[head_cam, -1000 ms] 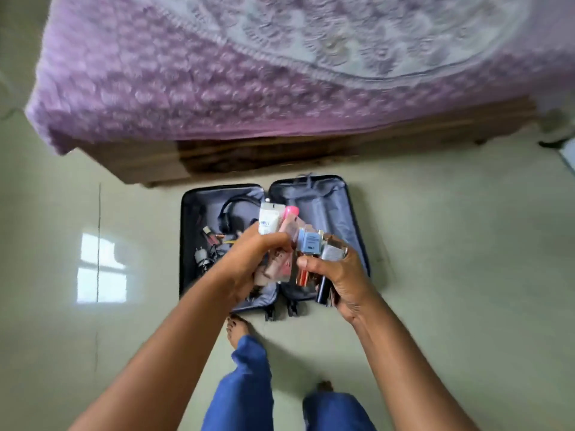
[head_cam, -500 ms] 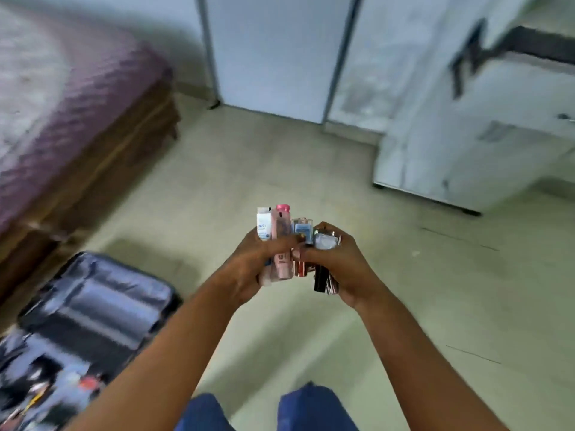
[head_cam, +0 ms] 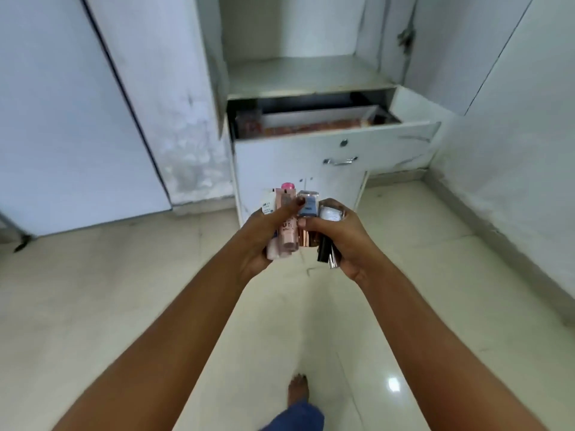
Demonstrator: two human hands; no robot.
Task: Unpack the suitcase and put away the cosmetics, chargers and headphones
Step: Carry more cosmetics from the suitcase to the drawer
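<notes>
Both my hands carry a bundle of cosmetics in front of me. My left hand [head_cam: 264,234] grips pale pink tubes [head_cam: 284,234], one with a bright pink cap, and a white tube. My right hand [head_cam: 345,241] grips a blue compact [head_cam: 308,203], a white jar [head_cam: 330,213], a copper tube and dark tubes [head_cam: 325,250]. Straight ahead, a white wardrobe has its drawer [head_cam: 336,144] pulled open, with some reddish contents showing inside. The suitcase, chargers and headphones are out of view.
An open wardrobe shelf [head_cam: 305,76] sits above the drawer. A closed white door [head_cam: 56,119] stands at the left and a white wall [head_cam: 513,135] at the right. Pale tiled floor [head_cam: 124,290] lies between me and the wardrobe; my foot [head_cam: 298,388] shows below.
My view swung from the open suitcase by the bed round to the wardrobe with the open drawer. Both hands kept holding the same cosmetics throughout.
</notes>
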